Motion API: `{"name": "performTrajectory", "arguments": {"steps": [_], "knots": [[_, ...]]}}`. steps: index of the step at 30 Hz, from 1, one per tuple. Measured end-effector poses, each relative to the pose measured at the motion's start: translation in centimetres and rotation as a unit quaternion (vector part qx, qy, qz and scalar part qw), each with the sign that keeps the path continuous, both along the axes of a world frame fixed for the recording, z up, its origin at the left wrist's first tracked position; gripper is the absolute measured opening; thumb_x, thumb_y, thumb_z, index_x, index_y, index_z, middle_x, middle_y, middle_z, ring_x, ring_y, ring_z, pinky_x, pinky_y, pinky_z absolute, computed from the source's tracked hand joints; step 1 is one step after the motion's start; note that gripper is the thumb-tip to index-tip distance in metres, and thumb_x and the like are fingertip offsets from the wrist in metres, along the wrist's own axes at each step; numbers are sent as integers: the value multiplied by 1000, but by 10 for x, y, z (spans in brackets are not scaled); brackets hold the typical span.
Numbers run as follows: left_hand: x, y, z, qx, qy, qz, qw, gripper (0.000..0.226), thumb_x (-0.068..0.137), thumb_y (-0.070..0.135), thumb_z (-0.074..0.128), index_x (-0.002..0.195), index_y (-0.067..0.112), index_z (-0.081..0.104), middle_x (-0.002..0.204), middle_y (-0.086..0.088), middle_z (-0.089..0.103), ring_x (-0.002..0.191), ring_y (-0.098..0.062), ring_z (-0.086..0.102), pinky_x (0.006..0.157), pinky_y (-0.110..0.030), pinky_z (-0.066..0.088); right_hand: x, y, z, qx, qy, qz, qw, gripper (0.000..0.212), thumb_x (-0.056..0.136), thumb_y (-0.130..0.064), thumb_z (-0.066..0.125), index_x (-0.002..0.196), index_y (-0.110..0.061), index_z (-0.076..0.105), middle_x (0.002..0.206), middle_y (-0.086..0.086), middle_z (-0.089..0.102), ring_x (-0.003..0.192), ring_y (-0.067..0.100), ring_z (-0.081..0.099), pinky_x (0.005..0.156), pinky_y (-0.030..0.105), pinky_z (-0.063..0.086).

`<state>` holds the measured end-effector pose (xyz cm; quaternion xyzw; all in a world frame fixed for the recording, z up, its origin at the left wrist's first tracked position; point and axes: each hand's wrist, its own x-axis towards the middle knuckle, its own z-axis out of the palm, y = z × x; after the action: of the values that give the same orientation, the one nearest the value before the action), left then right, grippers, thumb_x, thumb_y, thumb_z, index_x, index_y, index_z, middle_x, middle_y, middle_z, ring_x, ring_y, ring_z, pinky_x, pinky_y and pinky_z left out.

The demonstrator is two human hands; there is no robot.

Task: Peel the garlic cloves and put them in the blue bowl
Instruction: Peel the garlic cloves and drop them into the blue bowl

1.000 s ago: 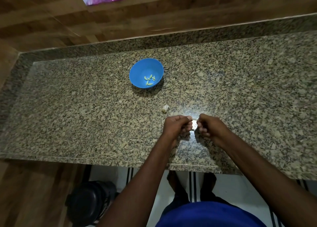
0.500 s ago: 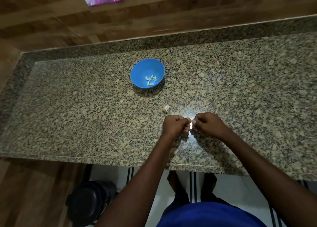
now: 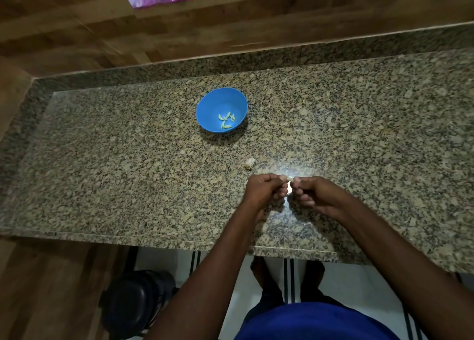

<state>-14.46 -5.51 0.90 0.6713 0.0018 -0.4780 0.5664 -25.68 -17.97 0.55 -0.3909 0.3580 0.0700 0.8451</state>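
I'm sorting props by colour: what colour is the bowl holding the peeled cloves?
Blue: the bowl is plain bright blue, seen clearly in the head view.

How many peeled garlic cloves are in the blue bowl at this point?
About 6 peeled cloves, clustered on the bottom of the blue bowl toward its right side. They overlap and are small, so one may be hidden or miscounted.

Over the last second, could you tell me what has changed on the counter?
The left hand and right hand have drawn closer together, both still pinching the garlic clove between them. The blue bowl with its peeled cloves and the loose piece on the countertop have not moved.
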Motion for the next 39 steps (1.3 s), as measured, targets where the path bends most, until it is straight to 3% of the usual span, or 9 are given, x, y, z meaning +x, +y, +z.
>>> {"name": "performTrajectory", "arguments": {"steps": [4, 8, 13, 16, 20, 23, 29, 34, 39], "knots": [[1, -2, -1, 22, 31, 27, 999, 11, 91, 7, 71, 87, -3, 70, 63, -8, 69, 52, -13, 60, 48, -17, 50, -2, 5, -5, -328, -8, 11, 944, 29, 102, -9, 56, 79, 3, 69, 64, 13, 67, 48, 16, 54, 42, 23, 43], [5, -1, 0, 35, 22, 8, 999, 10, 90, 7, 73, 89, -2, 71, 68, -11, 70, 56, -16, 63, 52, -20, 55, -4, 2, -7, -300, -17, -3, 954, 28, 103, -8, 53, 84, 6, 69, 71, 20, 68, 46, 16, 54, 42, 22, 44], [6, 4, -11, 102, -149, -55, 982, 18, 76, 13, 86, 67, 10, 70, 66, -13, 73, 65, -35, 72, 63, -39, 59, -7, -3, -15, -282, -13, 28, 959, 31, 105, -12, 49, 90, 8, 67, 81, 30, 69, 52, 23, 56, 45, 25, 45], [5, 3, -19, 157, -270, -103, 944, 19, 71, 15, 87, 62, 18, 70, 64, 0, 73, 63, -22, 73, 63, -36, 62, -7, -2, -15, -287, 0, 40, 957, 32, 105, -12, 50, 87, 8, 68, 72, 24, 69, 51, 22, 55, 44, 23, 44], [8, 1, -20, 150, -298, -135, 933, 17, 86, -3, 70, 74, 8, 76, 61, -9, 71, 53, -22, 68, 61, -43, 63, -4, -1, -14, -304, 15, 48, 951, 34, 103, -12, 53, 79, 5, 71, 64, 17, 67, 48, 20, 53, 42, 24, 42], [8, 1, -17, 141, -304, -155, 929, 18, 91, -6, 62, 82, 0, 76, 65, -10, 71, 52, -21, 66, 60, -39, 62, -3, -2, -13, -322, 21, 60, 945, 35, 103, -11, 53, 78, 5, 71, 64, 18, 67, 47, 19, 53, 42, 22, 41], [11, 1, -18, 204, -410, -185, 870, 23, 74, 25, 83, 62, 21, 64, 63, 7, 68, 59, -11, 64, 58, -26, 52, 0, -2, -11, -372, 38, 95, 923, 36, 102, -13, 56, 73, -2, 74, 65, 17, 70, 42, 9, 55, 41, 16, 40], [11, 5, -17, 58, -259, -121, 957, 18, 79, -2, 73, 92, 10, 72, 76, -15, 73, 65, -22, 68, 67, -43, 61, 2, 0, -8, -357, 64, 101, 926, 31, 99, -6, 55, 77, 7, 73, 68, 21, 71, 39, 8, 56, 39, 14, 38], [10, 5, -10, -4, -177, -101, 979, 7, 87, 1, 74, 94, -2, 76, 80, -26, 72, 65, -27, 67, 67, -42, 63, 0, -2, -7, -312, 45, 95, 944, 31, 100, -12, 58, 78, 5, 73, 70, 22, 70, 45, 14, 55, 43, 18, 39]]}}
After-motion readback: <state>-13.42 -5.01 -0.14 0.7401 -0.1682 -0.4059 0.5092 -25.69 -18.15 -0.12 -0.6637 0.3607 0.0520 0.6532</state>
